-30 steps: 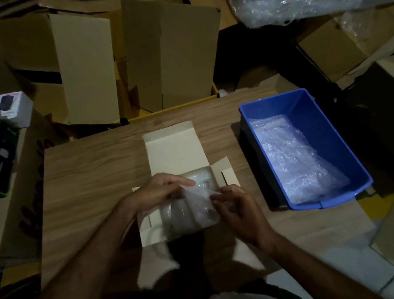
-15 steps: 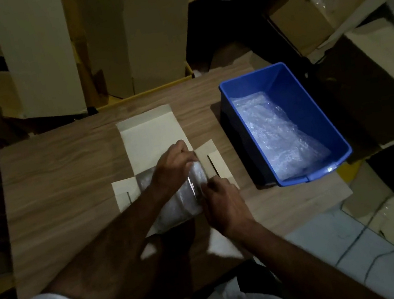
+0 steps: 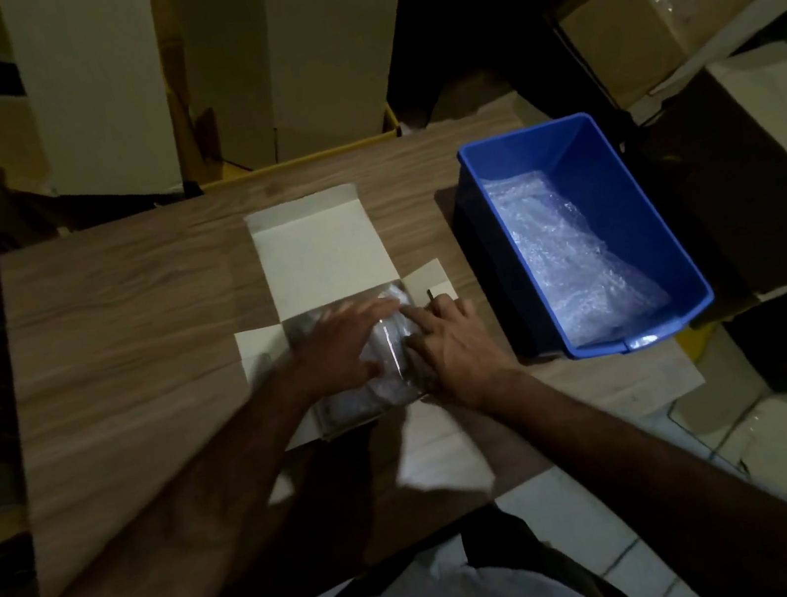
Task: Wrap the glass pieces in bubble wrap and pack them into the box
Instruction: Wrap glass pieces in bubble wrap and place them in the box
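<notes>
The wood-grain counter [image 3: 123, 312] carries the same two containers as a second ago: the deep blue plastic bin [image 3: 638, 215] on its right side, with loose clear bubble wrap [image 3: 567, 258] lying in its bottom, and the flat white cardboard box [image 3: 316, 254] with its lid flap laid open away from the person. Stacked brown cardboard cartons [image 3: 312, 41] stand behind the counter.

What has changed is the bubble-wrapped glass bundle [image 3: 389, 346]. A second ago both hands held it raised just over the box; half a second ago it was going down; now it lies inside the box tray, between the side flaps.

The left hand [image 3: 342, 348] lies flat on top of the bundle with straight, spread fingers, pressing it down and gripping nothing. The right hand [image 3: 450, 341] sits at the bundle's right edge, its index finger extended onto the wrap and the others bent; it looks to be tucking the wrap in beside the box wall, though blur keeps me from telling whether it pinches the film.

By my judgement this piece is wrapped and nearly seated; what is left is to settle it flat and fold the flaps shut. Further glass pieces are not visible.
</notes>
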{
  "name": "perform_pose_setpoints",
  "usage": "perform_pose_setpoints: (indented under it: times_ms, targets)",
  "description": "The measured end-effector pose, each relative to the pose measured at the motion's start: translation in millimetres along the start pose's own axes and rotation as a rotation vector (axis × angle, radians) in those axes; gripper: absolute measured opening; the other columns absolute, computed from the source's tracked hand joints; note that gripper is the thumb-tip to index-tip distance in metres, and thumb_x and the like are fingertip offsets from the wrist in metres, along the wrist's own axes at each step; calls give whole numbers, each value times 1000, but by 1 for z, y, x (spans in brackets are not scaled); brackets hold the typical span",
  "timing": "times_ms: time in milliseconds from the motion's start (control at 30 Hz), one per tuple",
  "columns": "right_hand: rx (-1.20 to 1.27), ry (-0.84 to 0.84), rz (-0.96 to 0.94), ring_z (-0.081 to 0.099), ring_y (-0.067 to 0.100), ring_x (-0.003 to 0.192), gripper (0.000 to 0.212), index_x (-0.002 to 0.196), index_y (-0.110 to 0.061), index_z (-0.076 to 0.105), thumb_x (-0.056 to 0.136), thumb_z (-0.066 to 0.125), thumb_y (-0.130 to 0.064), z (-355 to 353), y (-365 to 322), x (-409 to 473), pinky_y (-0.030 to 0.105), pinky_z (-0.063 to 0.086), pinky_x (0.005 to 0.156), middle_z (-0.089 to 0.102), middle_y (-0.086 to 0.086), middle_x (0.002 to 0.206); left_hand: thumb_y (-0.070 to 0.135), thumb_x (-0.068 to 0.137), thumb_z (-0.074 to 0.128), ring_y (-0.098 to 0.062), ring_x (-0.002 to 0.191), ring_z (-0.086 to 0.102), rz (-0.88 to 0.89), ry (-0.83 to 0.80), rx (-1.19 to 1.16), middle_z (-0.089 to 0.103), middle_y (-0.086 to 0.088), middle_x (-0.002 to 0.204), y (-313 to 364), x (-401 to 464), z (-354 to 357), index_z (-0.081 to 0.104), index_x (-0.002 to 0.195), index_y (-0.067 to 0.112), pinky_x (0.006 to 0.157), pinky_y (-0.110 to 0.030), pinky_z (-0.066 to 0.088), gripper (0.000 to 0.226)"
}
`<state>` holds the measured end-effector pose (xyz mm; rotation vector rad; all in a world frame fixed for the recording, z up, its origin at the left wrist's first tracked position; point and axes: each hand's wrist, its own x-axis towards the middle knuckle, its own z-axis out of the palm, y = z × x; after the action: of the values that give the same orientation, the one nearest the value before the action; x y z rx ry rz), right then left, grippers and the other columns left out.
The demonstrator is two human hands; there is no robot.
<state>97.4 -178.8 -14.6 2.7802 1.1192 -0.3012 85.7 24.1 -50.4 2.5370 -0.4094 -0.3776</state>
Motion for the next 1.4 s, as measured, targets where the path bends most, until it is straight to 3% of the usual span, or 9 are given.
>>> perform_pose_setpoints:
  times_ms: [133, 267, 400, 500, 667, 800, 1133, 1300, 1400]
  targets:
    - [-135, -55, -138, 41, 34, 123, 44, 118, -25, 70, 86, 55, -49, -5, 10, 10, 45, 23, 93, 30, 8, 163, 34, 70, 87, -29, 134, 46, -32, 133, 9, 51, -7, 147, 9, -7, -5, 49, 147, 19, 110, -43, 37, 87]
    - [-179, -107, -171, 28, 39, 142, 42, 124, -26, 70, 91, 54, -47, -7, 18, 17, 54, 16, 115, 23, 13, 164, 54, 58, 89, -28, 105, 54, -166, 411, 125, 58, -4, 116, 18, -25, 2, 64, 111, 20, 87, -40, 42, 68]
    - [-237, -163, -187, 14, 44, 150, 48, 129, -26, 67, 89, 57, -52, -6, 17, 22, 63, 0, 121, 19, 16, 166, 66, 59, 83, -28, 126, 47, -309, 185, 187, 52, -5, 136, 20, -32, 24, 62, 128, 18, 112, -44, 20, 87]
    - [-264, -185, -176, 11, 45, 152, 55, 136, -25, 62, 90, 57, -54, -3, 14, 26, 65, -5, 120, 18, 16, 167, 61, 69, 80, -28, 141, 37, -357, 99, 214, 42, -8, 152, 21, -29, 35, 47, 145, 13, 113, -37, 5, 95]
    - [-282, -220, -172, 2, 44, 154, 60, 141, -26, 59, 89, 57, -57, 2, 10, 30, 63, -11, 119, 18, 16, 168, 50, 76, 79, -28, 140, 38, -392, 46, 226, 43, -12, 153, 22, -28, 35, 41, 147, 9, 117, -39, 16, 90]
    - [-266, -205, -186, 4, 43, 154, 56, 134, -24, 65, 88, 58, -56, 3, 11, 30, 61, -12, 120, 22, 17, 166, 44, 68, 86, -29, 135, 46, -393, 21, 217, 47, -14, 148, 29, -24, 27, 24, 155, 8, 114, -39, 32, 113]
    - [-271, -213, -213, -1, 41, 156, 62, 140, -22, 59, 93, 49, -61, 0, 13, 27, 61, -11, 120, 17, 15, 168, 36, 85, 76, -25, 137, 43, -477, -18, 271, 41, -13, 152, 50, -15, 20, -2, 160, 4, 113, -35, 35, 113]
    - [-191, -76, -227, 9, 38, 155, 61, 146, -17, 51, 96, 45, -53, -14, 22, 11, 62, -7, 122, 21, 18, 166, 49, 90, 66, -26, 153, 21, -427, -33, 264, 18, -13, 167, 52, -32, 16, -1, 160, 4, 126, -42, 8, 106]
    - [-83, 31, -192, 15, 37, 153, 63, 147, -17, 45, 93, 49, -50, -23, 34, -2, 58, -3, 123, 24, 17, 164, 41, 90, 68, -34, 148, 35, -345, 172, 276, 34, -20, 160, 69, -39, 15, 27, 156, 0, 124, -52, 21, 89]
